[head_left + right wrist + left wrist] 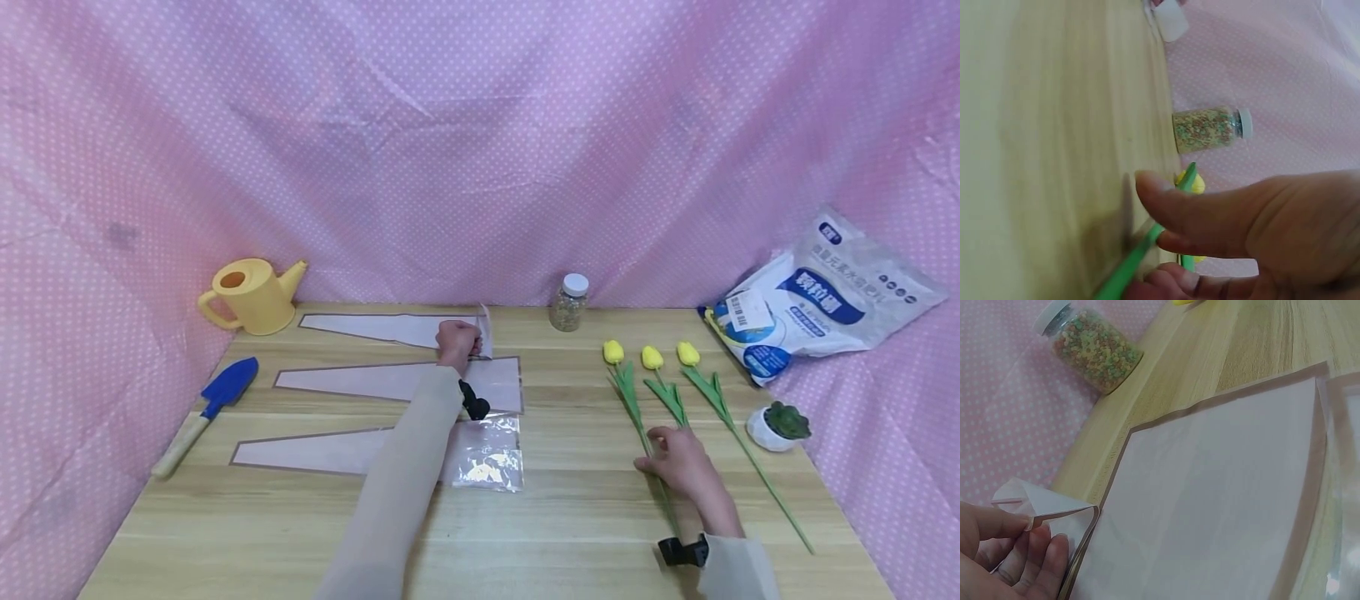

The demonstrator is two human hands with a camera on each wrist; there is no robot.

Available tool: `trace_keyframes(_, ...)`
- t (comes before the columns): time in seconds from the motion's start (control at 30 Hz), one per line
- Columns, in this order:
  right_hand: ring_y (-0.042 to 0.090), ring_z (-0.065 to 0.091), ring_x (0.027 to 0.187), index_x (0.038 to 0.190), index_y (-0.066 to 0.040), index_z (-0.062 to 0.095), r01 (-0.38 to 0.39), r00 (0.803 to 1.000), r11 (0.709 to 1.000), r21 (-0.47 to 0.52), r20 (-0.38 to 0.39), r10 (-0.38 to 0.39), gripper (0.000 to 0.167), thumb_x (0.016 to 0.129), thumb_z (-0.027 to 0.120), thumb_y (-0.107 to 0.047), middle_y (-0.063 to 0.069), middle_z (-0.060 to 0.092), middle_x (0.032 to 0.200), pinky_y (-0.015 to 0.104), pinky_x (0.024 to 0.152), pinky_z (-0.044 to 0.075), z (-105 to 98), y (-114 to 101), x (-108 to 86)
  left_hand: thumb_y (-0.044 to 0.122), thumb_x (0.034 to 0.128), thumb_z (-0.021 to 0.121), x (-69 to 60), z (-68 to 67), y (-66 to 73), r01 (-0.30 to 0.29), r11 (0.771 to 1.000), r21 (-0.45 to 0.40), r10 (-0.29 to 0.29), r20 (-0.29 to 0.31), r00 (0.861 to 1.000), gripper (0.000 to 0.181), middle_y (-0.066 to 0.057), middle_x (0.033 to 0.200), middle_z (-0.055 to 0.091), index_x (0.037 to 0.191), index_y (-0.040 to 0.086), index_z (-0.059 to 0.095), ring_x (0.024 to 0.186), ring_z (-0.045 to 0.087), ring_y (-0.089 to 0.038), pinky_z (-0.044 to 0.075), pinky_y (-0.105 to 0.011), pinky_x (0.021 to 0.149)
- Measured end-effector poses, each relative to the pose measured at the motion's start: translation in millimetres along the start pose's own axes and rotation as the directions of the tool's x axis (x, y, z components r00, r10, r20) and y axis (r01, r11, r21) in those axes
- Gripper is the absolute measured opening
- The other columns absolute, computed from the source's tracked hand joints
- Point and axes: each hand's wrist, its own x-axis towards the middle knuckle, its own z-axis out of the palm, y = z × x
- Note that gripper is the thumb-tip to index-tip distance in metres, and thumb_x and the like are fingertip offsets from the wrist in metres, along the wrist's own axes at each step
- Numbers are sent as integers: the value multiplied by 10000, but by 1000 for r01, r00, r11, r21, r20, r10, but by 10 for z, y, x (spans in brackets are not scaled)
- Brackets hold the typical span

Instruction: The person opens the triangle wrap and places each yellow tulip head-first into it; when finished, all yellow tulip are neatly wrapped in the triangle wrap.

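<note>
At the back of the table, my left hand pinches the wide-end edge of the farthest flower sleeve, lifting and folding it between thumb and fingers. Two more pale, brown-edged sleeves lie flat in front: a middle one and a near one. My right hand hovers over the leftmost yellow tulip; its thumb and fingers stand apart around the green stem. Beside it lie the middle tulip, whose lower stem the hand hides, and the right tulip.
At the left stand a yellow watering can and, lying down, a blue trowel. A white-lidded jar of coloured granules is at the back. To the right are a printed fertilizer bag and a potted succulent.
</note>
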Motion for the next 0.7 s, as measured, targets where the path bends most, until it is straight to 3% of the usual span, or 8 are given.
trace_keyframes(0.27, 333, 611, 952, 1238, 70, 605, 62, 995, 997, -43, -72, -65, 446, 843, 747, -77, 234, 649, 1031, 508, 794, 524, 94, 25, -48, -17, 857, 611, 16, 0, -4, 13, 1000, 6, -13, 4, 1000, 124, -20, 584, 610, 901, -27, 726, 502, 570, -98, 482, -200, 490)
trace_keyframes(0.7, 216, 604, 800, 1226, 75, 609, 44, 996, 999, -2, -82, -44, 430, 827, 734, -24, 111, 671, 893, 367, 687, 494, 92, 44, -35, -36, 839, 614, -1, 1, 7, 2, 1000, -4, -2, -3, 1000, 145, -47, 596, 627, 916, -57, 734, 483, 566, -100, 482, -198, 472)
